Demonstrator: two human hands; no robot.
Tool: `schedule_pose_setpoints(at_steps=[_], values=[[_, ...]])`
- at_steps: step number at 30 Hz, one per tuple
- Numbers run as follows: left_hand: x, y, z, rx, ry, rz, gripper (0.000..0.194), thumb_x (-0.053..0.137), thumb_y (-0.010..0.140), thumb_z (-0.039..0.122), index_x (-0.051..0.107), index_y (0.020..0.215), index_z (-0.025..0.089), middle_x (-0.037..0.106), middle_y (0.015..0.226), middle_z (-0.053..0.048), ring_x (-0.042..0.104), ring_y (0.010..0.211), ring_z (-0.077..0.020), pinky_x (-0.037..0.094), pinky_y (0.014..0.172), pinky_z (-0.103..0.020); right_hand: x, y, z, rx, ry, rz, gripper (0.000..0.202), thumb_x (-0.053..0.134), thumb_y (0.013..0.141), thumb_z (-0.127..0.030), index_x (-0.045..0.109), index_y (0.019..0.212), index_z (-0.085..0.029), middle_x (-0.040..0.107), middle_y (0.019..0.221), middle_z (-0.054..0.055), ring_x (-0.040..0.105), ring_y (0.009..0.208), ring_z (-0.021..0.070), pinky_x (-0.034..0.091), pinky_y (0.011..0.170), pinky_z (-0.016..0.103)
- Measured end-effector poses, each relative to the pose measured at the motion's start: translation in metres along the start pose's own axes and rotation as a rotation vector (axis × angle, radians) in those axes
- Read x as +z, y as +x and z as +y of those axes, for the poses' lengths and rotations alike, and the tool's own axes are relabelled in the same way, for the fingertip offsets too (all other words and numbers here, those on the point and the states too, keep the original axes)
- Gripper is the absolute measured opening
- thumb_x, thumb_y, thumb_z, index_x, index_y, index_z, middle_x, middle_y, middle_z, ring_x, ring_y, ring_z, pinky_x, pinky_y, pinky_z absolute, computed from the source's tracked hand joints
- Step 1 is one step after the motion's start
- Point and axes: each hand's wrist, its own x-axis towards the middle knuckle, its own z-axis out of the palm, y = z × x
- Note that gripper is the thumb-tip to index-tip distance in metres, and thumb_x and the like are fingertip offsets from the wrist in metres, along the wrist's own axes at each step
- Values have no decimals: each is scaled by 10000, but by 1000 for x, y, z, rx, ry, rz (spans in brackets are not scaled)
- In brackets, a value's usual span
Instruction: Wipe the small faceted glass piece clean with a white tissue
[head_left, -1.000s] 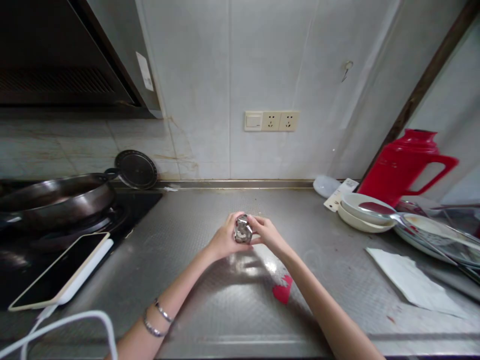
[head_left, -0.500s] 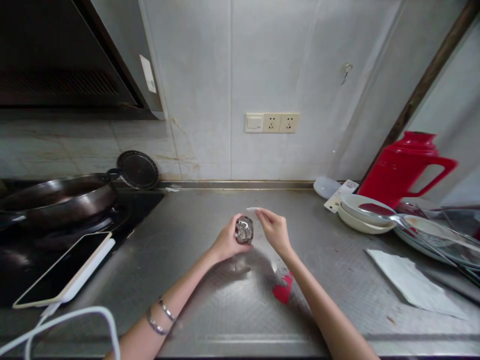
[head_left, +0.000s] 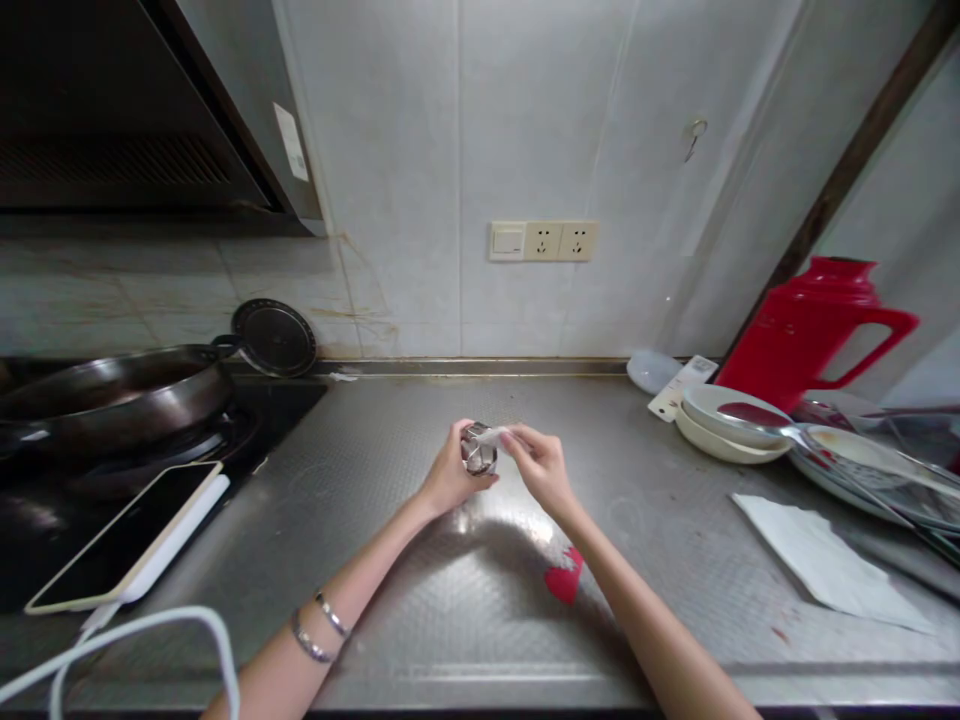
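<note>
Near the middle of the metal counter (head_left: 390, 480), my left hand (head_left: 454, 473) is wrapped round a small shiny, rounded object with a dark and silvery faceted surface (head_left: 478, 450). My right hand (head_left: 538, 463) pinches a small white piece, like paper or tissue (head_left: 491, 436), whose end lies against the top of the shiny object. Both hands are raised above the counter and close together. Below my right hand, a torn red scrap (head_left: 564, 577) lies on the counter, beside my right forearm.
A pan (head_left: 120, 400) sits on the black stove at left, with a phone (head_left: 124, 540) and white cable in front. At right are a red thermos (head_left: 806, 335), stacked bowls (head_left: 731, 430), plates (head_left: 885, 475) and a folded white tissue (head_left: 825, 560).
My right hand has moved slightly left and down, bringing the white piece onto the shiny object. My left hand has shifted a little left and tilted the object.
</note>
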Motion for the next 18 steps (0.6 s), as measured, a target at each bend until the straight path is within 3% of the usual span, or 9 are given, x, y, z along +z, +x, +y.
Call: schedule_pose_setpoints(at_steps=[2, 4, 9, 13, 18], values=[[0, -2, 2, -3, 56, -16, 794, 787, 551, 244, 338, 1206, 216, 556, 1110, -80, 573, 939, -199, 447, 821, -338, 2, 1, 5, 59, -32, 171, 323, 497, 858, -425, 717, 900, -192, 731, 844, 47, 666, 758, 206, 511, 704, 296], [1, -5, 5, 8, 96, -57, 811, 790, 545, 240, 349, 1225, 227, 544, 1147, -80, 569, 961, -212, 445, 840, -353, 5, 2, 10, 65, -39, 206, 310, 501, 856, -415, 717, 912, -200, 731, 895, 45, 668, 805, 212, 507, 732, 300], [5, -9, 9, 18, 117, -60, 843, 784, 548, 230, 337, 1263, 245, 530, 1206, -81, 554, 1038, -237, 438, 877, -367, 8, 2, 10, 11, 20, -38, 285, 480, 877, -373, 711, 980, -241, 726, 967, 40, 675, 880, 219, 521, 785, 329], [5, -6, 8, -17, 63, -24, 822, 788, 540, 235, 348, 1233, 233, 541, 1177, -76, 573, 996, -213, 450, 854, -343, 4, 0, 2, -83, 20, -60, 259, 488, 881, -337, 702, 1002, -258, 704, 1046, 46, 645, 1010, 231, 498, 894, 377], [2, -1, 5, -52, -36, -12, 750, 763, 554, 200, 345, 1177, 204, 565, 1100, -72, 587, 907, -171, 461, 789, -304, 4, -2, -3, -269, -9, -167, 222, 506, 879, -275, 708, 968, -256, 713, 1010, 51, 653, 997, 219, 497, 921, 384]])
